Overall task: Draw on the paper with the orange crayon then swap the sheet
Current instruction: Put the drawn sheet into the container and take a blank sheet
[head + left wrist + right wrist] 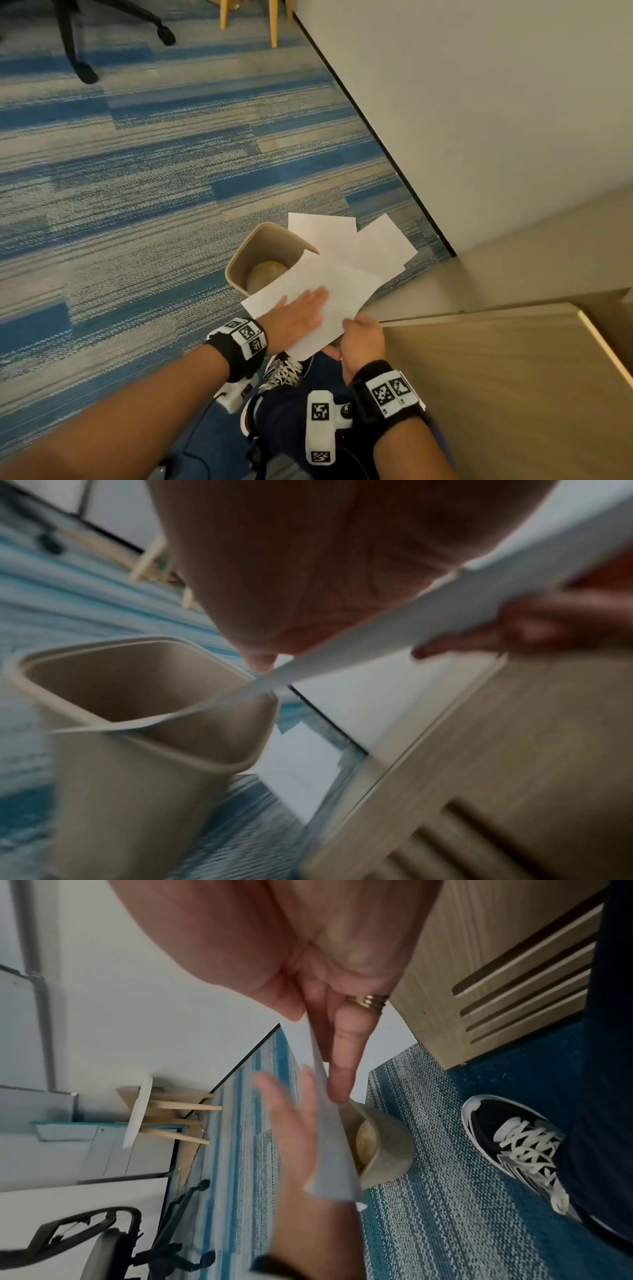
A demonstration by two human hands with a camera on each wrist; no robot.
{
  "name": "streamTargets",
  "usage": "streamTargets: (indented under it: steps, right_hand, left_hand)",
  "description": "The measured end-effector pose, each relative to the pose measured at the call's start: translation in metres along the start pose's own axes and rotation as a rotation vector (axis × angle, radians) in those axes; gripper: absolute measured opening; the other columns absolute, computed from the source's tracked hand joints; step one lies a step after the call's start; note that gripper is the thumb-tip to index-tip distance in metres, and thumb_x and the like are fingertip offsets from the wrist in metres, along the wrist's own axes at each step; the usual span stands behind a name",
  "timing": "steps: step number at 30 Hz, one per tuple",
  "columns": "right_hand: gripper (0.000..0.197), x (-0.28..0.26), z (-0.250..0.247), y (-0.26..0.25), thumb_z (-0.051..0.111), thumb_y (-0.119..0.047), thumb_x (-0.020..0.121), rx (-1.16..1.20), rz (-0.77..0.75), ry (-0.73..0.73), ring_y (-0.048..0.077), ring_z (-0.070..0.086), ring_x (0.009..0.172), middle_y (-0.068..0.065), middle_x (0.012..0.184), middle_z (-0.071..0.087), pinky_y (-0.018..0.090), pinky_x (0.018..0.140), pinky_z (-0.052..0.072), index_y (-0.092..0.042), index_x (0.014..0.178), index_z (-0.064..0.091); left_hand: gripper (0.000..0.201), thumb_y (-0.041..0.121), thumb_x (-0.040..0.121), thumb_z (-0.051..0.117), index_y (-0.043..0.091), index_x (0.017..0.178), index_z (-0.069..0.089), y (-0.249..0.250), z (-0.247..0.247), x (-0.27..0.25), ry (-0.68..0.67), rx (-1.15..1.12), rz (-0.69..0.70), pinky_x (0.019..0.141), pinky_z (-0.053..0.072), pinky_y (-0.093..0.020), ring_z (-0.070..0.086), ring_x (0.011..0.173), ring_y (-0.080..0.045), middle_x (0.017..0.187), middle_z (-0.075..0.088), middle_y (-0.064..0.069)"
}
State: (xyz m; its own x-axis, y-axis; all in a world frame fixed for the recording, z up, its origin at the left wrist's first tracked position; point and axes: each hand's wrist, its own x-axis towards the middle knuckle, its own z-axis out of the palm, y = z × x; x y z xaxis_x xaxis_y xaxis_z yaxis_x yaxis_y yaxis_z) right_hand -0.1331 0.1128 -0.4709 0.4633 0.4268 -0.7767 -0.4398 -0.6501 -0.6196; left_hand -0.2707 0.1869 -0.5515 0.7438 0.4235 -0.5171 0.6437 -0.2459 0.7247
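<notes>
Sheet [329, 284] held over the bin [239, 255], both hands on it.
From above, our left hand [298, 317] lies flat on top while our right hand [363, 337] pinches the near edge; spare sheets [346, 236] lie behind the bin. Wrist views confirm the pinch. We'd best centre the sheet over the bin before releasing. Crayon unseen.

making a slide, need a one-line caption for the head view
Left hand lies flat on a white sheet that the right hand pinches, over a beige bin beside loose sheets on the carpet.
</notes>
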Motion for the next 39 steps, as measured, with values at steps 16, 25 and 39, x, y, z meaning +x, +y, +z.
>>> streamTargets:
  steps: [16,25,39]
  right_hand:
    - [0.036,-0.014,-0.009,-0.008,0.042,0.005,0.098,0.003,-0.055,0.003,0.032,0.073,0.095,0.014,0.102,0.077,0.052,0.074,0.063,-0.012,0.097,0.074]
    - [0.036,-0.034,-0.015,-0.020,0.037,0.007,0.101,0.064,-0.050,-0.004,0.030,0.074,0.085,0.016,0.096,0.077,0.040,0.061,0.062,-0.007,0.104,0.070]
    - [0.040,-0.070,-0.027,-0.025,0.037,0.002,0.104,-0.002,-0.118,-0.063,0.029,0.072,0.101,0.010,0.106,0.077,0.044,0.069,0.063,-0.013,0.108,0.073]
  left_hand:
    - [0.083,0.073,0.093,0.013,0.024,0.159,0.000,0.021,-0.008,-0.014,0.120,-0.203,-0.010,0.123,-0.002,-0.039,-0.005,0.152,-0.009,0.166,-0.004,0.009]
    - [0.086,0.083,0.084,0.004,0.039,0.157,-0.006,0.015,-0.018,-0.013,0.200,-0.180,0.109,0.120,-0.013,-0.033,-0.017,0.149,-0.003,0.164,-0.010,0.019]
    - [0.063,0.064,0.100,0.022,0.044,0.156,0.000,-0.024,0.006,-0.031,0.035,0.067,-0.081,0.121,-0.003,-0.052,-0.011,0.152,-0.015,0.163,-0.014,0.015]
